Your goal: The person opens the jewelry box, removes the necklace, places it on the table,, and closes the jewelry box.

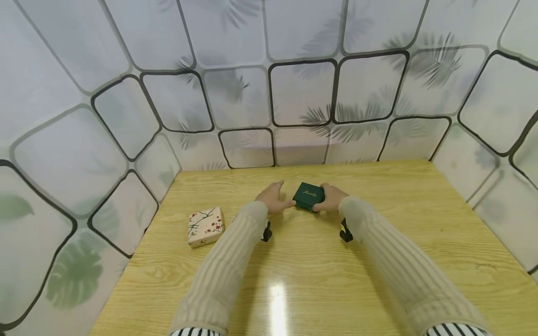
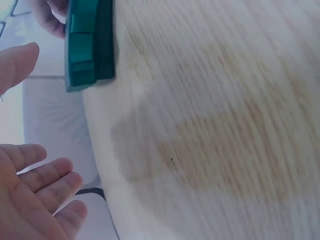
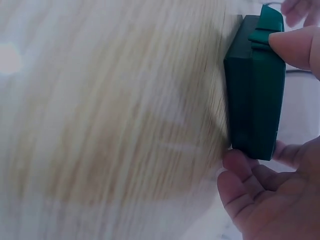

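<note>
A small dark green jewelry box point(image 1: 308, 195) with gold lettering on its lid rests on the table toward the back. My right hand point(image 1: 332, 198) holds it from the right; in the right wrist view the thumb presses the green ribbon bow point(image 3: 265, 35) on its front, while the fingers point(image 3: 240, 167) curl at the box's end. My left hand point(image 1: 273, 198) is on the other side with fingers spread and nothing in it. Its thumb point(image 2: 19, 65) points at the box's left corner, with a gap showing in the left wrist view.
A cream box point(image 1: 206, 226) with a red flower and branch pattern lies on the table left of my left forearm. The wooden table point(image 1: 311, 270) ends at patterned curtains point(image 1: 302, 93) at the back and sides.
</note>
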Demonstrator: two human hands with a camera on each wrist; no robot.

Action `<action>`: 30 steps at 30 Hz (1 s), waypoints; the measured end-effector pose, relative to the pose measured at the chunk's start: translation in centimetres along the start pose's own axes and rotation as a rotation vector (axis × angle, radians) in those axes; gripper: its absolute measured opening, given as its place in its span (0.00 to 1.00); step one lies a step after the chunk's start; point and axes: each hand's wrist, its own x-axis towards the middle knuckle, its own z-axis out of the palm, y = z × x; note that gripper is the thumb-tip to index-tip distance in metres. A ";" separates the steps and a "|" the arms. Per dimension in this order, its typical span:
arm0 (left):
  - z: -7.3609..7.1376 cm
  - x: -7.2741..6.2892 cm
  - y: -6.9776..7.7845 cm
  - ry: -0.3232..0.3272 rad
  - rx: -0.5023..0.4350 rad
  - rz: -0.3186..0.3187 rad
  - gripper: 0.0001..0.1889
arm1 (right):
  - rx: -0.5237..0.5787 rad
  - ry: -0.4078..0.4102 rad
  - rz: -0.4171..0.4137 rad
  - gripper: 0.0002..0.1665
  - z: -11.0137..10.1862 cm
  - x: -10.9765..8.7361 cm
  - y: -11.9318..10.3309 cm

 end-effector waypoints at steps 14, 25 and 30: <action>0.3 -3.3 0.4 -0.025 -0.001 0.145 0.52 | -0.030 -0.041 -0.134 0.54 0.7 -3.2 -0.5; 1.3 -4.9 0.2 -0.039 0.005 0.209 0.55 | -0.063 -0.050 -0.209 0.51 1.7 -5.2 -1.5; 1.9 -5.3 0.5 -0.064 0.036 0.222 0.58 | -0.055 -0.062 -0.227 0.52 2.1 -6.4 -2.3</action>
